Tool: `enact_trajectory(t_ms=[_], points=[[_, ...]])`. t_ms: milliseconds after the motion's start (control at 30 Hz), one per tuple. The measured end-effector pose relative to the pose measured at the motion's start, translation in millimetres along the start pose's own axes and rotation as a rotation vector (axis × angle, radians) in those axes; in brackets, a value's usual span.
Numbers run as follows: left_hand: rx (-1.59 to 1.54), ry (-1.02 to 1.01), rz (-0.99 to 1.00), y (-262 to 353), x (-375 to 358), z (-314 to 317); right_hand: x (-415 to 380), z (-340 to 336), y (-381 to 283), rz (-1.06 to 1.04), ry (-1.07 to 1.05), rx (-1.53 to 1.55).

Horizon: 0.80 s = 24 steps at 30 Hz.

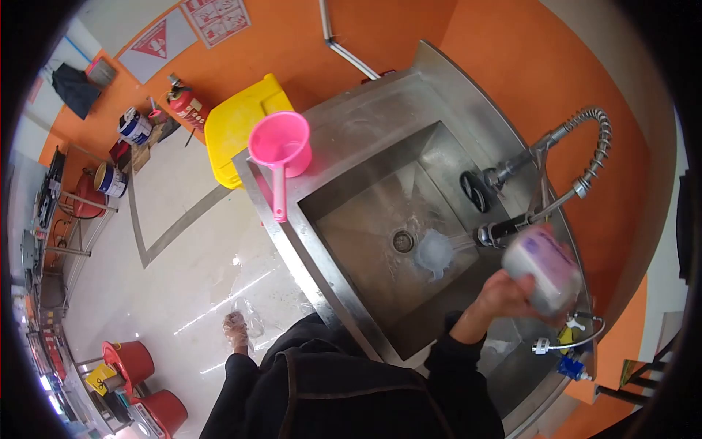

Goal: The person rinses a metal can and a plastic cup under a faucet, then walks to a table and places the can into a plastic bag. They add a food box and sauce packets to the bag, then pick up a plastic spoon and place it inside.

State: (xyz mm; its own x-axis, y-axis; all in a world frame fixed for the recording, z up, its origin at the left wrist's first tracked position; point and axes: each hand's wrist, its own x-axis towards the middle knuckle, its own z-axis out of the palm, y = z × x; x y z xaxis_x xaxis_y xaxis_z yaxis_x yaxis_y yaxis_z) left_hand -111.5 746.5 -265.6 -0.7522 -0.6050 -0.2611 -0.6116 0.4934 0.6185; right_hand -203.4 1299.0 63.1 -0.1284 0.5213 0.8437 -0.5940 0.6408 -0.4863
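Observation:
My right hand is raised over the right side of the steel sink, fingers wrapped round a white container with a pink and purple label, slightly blurred by motion. Below and left of it, water runs from the faucet into the basin beside the drain. Away from the sink, my left hand hangs low over the floor at my left side. Its fingers look curled, with a clear, shiny film around them; I cannot tell what it holds.
A pink dipper rests on the sink's left corner, near a yellow bin. The spring hose arches over the sink's back. Red buckets stand at lower left, and a fire extinguisher by the orange wall.

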Motion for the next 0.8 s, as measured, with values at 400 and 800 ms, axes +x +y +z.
enact_trajectory(t_ms=[400,800], points=[[-0.02,-0.109,-0.204,-11,-4,9,-3,17,30,-0.168,-0.269,-0.456],[-0.074,0.136,0.066,-39,10,50,0,71,13,-0.402,-0.104,-0.176]])
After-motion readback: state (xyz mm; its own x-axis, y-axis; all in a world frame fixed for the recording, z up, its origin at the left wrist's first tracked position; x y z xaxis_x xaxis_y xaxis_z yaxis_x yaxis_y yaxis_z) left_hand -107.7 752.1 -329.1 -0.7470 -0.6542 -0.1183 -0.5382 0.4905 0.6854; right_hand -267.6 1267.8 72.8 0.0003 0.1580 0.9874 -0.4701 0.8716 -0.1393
